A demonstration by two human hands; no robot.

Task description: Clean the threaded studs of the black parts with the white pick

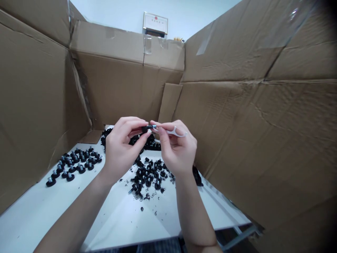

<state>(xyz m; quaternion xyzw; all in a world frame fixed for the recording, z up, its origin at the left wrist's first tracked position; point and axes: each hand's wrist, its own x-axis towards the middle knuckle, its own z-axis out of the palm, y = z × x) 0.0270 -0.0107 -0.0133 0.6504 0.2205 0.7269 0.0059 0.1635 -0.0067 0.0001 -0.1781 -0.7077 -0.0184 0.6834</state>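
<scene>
My left hand is closed, thumb and fingers pinching a black knob screw by its head. The bare metal end of its threaded stud points right. In my closed right hand is a thin white plastic pick with a forked back end. Its tip meets the stud, or lies just beside it; I cannot tell which. Below the hands, several loose knob screws lie heaped on the white table amid small black rings and scraps.
On the left, several knob screws stand in rough rows, studs up. More black parts are piled behind my hands, and something black lies by my right wrist. Tall cardboard walls close in the table at the back and both sides.
</scene>
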